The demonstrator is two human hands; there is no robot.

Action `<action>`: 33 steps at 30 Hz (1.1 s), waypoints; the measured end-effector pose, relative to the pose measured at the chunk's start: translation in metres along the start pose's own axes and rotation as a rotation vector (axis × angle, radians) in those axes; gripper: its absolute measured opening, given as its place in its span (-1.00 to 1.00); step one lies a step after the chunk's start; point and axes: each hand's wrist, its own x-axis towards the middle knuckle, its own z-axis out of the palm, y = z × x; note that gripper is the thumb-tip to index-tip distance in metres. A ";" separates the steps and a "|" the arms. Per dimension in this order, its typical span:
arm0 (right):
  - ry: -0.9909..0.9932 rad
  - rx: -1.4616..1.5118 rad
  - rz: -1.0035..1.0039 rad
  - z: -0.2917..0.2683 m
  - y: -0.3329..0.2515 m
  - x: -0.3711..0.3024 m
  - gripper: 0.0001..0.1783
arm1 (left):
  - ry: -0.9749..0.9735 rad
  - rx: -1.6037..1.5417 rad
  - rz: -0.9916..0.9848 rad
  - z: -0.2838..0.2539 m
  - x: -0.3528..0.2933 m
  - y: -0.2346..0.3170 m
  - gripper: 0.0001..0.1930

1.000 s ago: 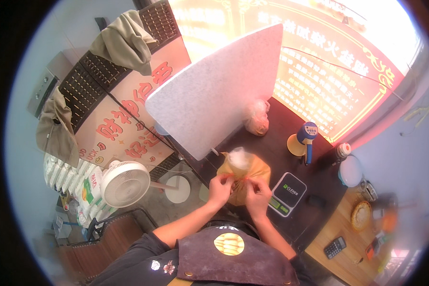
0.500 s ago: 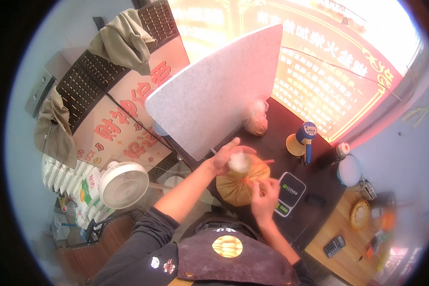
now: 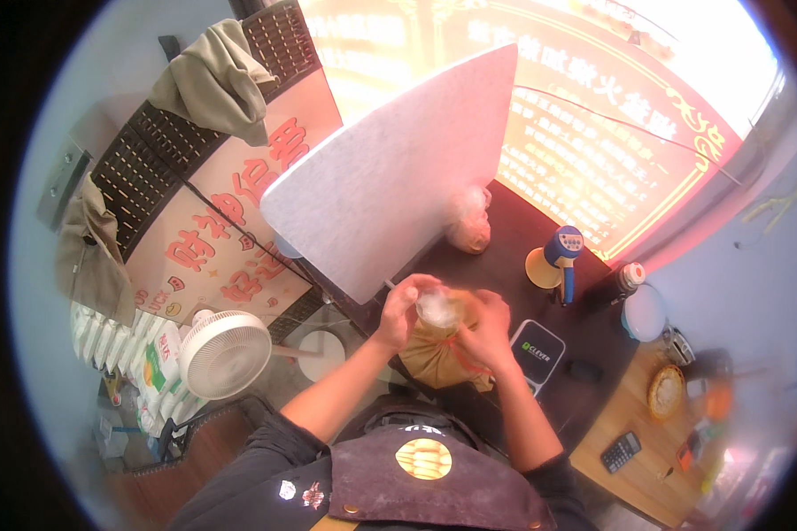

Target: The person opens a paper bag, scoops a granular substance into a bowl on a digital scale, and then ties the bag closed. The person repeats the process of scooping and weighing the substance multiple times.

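Since the earlier frames the left hand [image 3: 405, 310] has drawn back from its reach and now closes on the clear plastic wrap [image 3: 437, 307] atop the brown paper bag [image 3: 432, 352]. The right hand [image 3: 487, 329] grips the bag's right side. The bag sits on the dark counter [image 3: 514, 265], just beside a black digital scale [image 3: 537, 349].

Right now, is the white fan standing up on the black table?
No, the white fan stands down on the floor left of the black table, away from the left hand and brown paper bag.
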 end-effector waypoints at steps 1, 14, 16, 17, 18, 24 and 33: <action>-0.090 0.051 -0.018 0.005 0.004 0.007 -0.76 | 0.021 0.001 0.009 -0.003 -0.008 -0.004 -0.39; -0.343 0.281 0.046 -0.067 -0.100 -0.050 -0.75 | 0.385 0.387 -0.069 -0.045 -0.095 -0.026 -0.83; -0.435 0.072 -0.249 -0.046 -0.117 -0.018 -0.74 | 0.379 0.424 -0.078 -0.043 -0.094 -0.030 -0.85; -0.484 0.059 -0.233 -0.028 -0.121 0.008 -0.72 | 0.377 0.445 -0.085 -0.041 -0.093 -0.031 -0.84; -0.483 0.081 -0.281 -0.009 -0.123 0.037 -0.69 | 0.376 0.468 -0.094 -0.037 -0.092 -0.032 -0.82; 0.025 0.788 0.685 0.008 -0.080 0.160 -0.73 | 0.196 1.007 0.174 -0.014 -0.086 -0.023 -0.56; 0.835 0.913 -0.181 -0.242 -0.099 0.050 -0.85 | 0.109 1.290 0.132 -0.004 -0.074 -0.016 -0.47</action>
